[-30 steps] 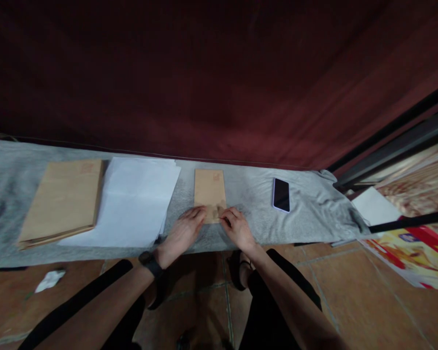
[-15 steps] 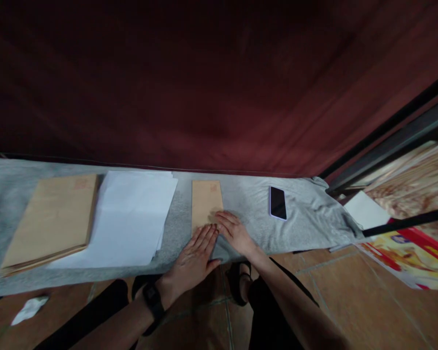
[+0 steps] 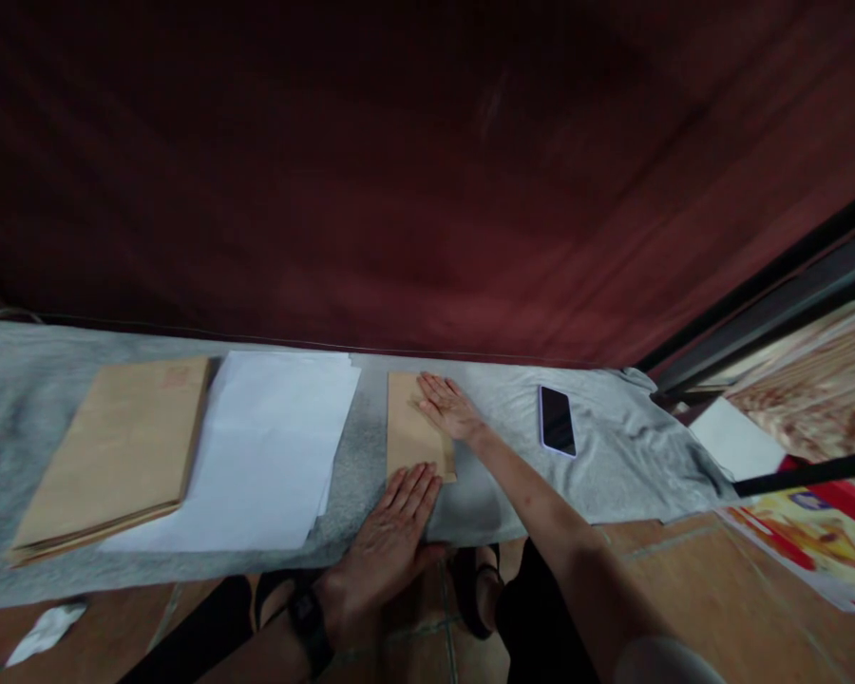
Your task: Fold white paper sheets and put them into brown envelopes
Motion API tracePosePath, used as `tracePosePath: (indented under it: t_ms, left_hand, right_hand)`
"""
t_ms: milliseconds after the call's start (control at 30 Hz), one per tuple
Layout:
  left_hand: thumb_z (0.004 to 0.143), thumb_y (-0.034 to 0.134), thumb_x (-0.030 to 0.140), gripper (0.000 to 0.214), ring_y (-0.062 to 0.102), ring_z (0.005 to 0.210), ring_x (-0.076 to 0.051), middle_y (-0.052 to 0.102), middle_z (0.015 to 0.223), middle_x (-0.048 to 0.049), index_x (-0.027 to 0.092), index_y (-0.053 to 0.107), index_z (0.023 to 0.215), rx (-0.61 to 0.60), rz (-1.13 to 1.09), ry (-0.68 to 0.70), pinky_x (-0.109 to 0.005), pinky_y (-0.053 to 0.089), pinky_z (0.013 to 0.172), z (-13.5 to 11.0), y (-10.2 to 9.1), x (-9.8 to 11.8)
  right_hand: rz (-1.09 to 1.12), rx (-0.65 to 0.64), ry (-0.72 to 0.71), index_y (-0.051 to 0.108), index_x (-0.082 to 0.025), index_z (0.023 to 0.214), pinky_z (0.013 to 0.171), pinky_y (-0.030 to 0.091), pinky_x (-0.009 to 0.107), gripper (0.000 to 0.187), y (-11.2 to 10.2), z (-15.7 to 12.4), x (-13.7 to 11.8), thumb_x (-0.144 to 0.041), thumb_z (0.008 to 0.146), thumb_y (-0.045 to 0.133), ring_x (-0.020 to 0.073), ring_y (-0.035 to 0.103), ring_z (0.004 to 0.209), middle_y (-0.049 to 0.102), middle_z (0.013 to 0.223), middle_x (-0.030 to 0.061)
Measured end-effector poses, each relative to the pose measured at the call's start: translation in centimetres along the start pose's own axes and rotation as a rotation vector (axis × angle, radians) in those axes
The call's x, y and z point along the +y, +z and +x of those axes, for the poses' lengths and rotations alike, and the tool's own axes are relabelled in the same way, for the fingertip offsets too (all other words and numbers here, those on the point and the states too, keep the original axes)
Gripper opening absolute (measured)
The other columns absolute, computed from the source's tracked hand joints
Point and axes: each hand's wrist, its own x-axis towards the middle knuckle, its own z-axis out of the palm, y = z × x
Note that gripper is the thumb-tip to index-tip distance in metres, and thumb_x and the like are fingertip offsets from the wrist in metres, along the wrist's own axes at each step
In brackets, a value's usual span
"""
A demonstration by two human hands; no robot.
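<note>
A brown paper envelope point(image 3: 408, 432) lies flat on the grey cloth, its long side pointing away from me. My left hand point(image 3: 391, 518), with a black watch on the wrist, rests with fingers stretched out over the envelope's near end. Higher up, my right hand point(image 3: 452, 407) lies flat across the envelope's far right part, palm down. Neither hand grips anything. To the left are a pile of white paper sheets point(image 3: 277, 437) and a stack of brown envelopes point(image 3: 118, 442) partly overlapping them.
A phone point(image 3: 557, 420) in a light purple case lies right of the envelope on the grey cloth point(image 3: 627, 456). Dark red fabric point(image 3: 399, 190) rises behind. A black metal bar point(image 3: 812, 470) and a colourful box point(image 3: 826, 541) stand at right. White tissue point(image 3: 47, 632) lies on the tiled floor.
My right hand has slid away from me, from the envelope's near end to its far right part. My left hand stays at the near end. The whole view has shifted slightly.
</note>
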Motion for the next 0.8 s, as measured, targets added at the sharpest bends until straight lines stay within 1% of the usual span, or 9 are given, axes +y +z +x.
tracePosePath:
  t_ms: [200, 333, 433, 500, 567, 633, 700, 767, 800]
  left_hand:
    - [0.094, 0.052, 0.058, 0.08, 0.032, 0.151, -0.03, 0.034, 0.163, -0.0164, 0.018, 0.027, 0.159, -0.011, 0.005, -0.028, -0.05, 0.029, 0.123, 0.1, -0.5, 0.2]
    - [0.093, 0.054, 0.058, 0.078, 0.037, 0.149, -0.032, 0.039, 0.16, -0.0178, 0.015, 0.034, 0.156, 0.022, 0.026, -0.03, -0.049, 0.032, 0.121, 0.0, -0.1, 0.3]
    - [0.093, 0.055, 0.058, 0.077, 0.041, 0.146, -0.033, 0.045, 0.156, -0.02, 0.012, 0.041, 0.152, 0.075, 0.054, -0.028, -0.049, 0.035, 0.12, -0.2, 0.5, 0.3]
    - [0.094, 0.055, 0.057, 0.075, 0.042, 0.145, -0.032, 0.047, 0.154, -0.0206, 0.011, 0.041, 0.151, 0.095, 0.082, -0.024, -0.048, 0.036, 0.12, -0.3, 0.7, 0.4]
    - [0.095, 0.054, 0.056, 0.075, 0.041, 0.146, -0.031, 0.046, 0.155, -0.0193, 0.011, 0.039, 0.153, 0.094, 0.093, -0.019, -0.048, 0.034, 0.12, -0.2, 0.6, 0.5]
    - [0.095, 0.054, 0.055, 0.075, 0.039, 0.148, -0.03, 0.044, 0.158, -0.0174, 0.013, 0.035, 0.155, 0.079, 0.082, -0.02, -0.047, 0.033, 0.121, -0.1, 0.3, 0.7]
    - [0.095, 0.054, 0.055, 0.076, 0.037, 0.149, -0.03, 0.042, 0.159, -0.0165, 0.014, 0.033, 0.156, 0.058, 0.066, -0.029, -0.047, 0.033, 0.121, 0.1, 0.1, 0.7]
    - [0.095, 0.055, 0.054, 0.077, 0.036, 0.149, -0.03, 0.04, 0.16, -0.017, 0.014, 0.032, 0.156, 0.043, 0.049, -0.033, -0.048, 0.034, 0.121, 0.2, 0.0, 0.7]
    - [0.095, 0.055, 0.054, 0.077, 0.035, 0.15, -0.03, 0.039, 0.16, -0.017, 0.014, 0.031, 0.156, 0.039, 0.037, -0.034, -0.048, 0.033, 0.121, 0.2, 0.0, 0.7]
  right_hand:
    - [0.069, -0.141, -0.128, 0.029, -0.024, 0.159, 0.128, 0.018, 0.047, 0.057, -0.5, -4.3, -1.5, -0.044, 0.107, 0.036, 0.0204, 0.026, 0.153, 0.031, 0.164, 0.0064]
    - [0.17, -0.241, -0.179, 0.028, -0.025, 0.16, 0.129, 0.014, 0.043, 0.056, -1.4, -7.4, -3.2, -0.044, 0.108, 0.035, 0.0177, 0.022, 0.154, 0.027, 0.166, 0.0044]
    - [0.26, -0.324, -0.189, 0.03, -0.026, 0.159, 0.13, 0.011, 0.041, 0.054, -2.6, -9.3, -4.3, -0.045, 0.108, 0.032, 0.0155, 0.022, 0.154, 0.028, 0.166, 0.0029]
    - [0.339, -0.376, -0.192, 0.037, -0.028, 0.156, 0.129, 0.012, 0.041, 0.051, -3.4, -9.9, -4.7, -0.045, 0.109, 0.028, 0.0143, 0.026, 0.153, 0.034, 0.164, 0.0013]
    - [0.42, -0.383, -0.159, 0.045, -0.028, 0.152, 0.128, 0.017, 0.04, 0.051, -3.9, -9.8, -4.8, -0.045, 0.11, 0.02, 0.0141, 0.033, 0.15, 0.043, 0.16, 0.0005]
    - [0.455, -0.348, -0.116, 0.046, -0.027, 0.151, 0.127, 0.022, 0.039, 0.055, -3.9, -8.6, -4.6, -0.045, 0.11, 0.015, 0.0146, 0.037, 0.148, 0.046, 0.157, 0.0009]
    - [0.396, -0.307, -0.108, 0.041, -0.026, 0.155, 0.127, 0.021, 0.039, 0.056, -3.4, -6.4, -4.4, -0.048, 0.109, 0.017, 0.0155, 0.03, 0.152, 0.037, 0.163, 0.0011]
    - [0.258, -0.277, -0.088, 0.036, -0.024, 0.157, 0.128, 0.017, 0.04, 0.057, -2.5, -3.5, -4.2, -0.048, 0.109, 0.017, 0.0162, 0.024, 0.154, 0.029, 0.166, 0.0026]
    - [0.186, -0.257, -0.06, 0.033, -0.023, 0.158, 0.128, 0.015, 0.041, 0.056, -2.0, -2.0, -4.1, -0.046, 0.109, 0.016, 0.0164, 0.022, 0.155, 0.027, 0.166, 0.0035]
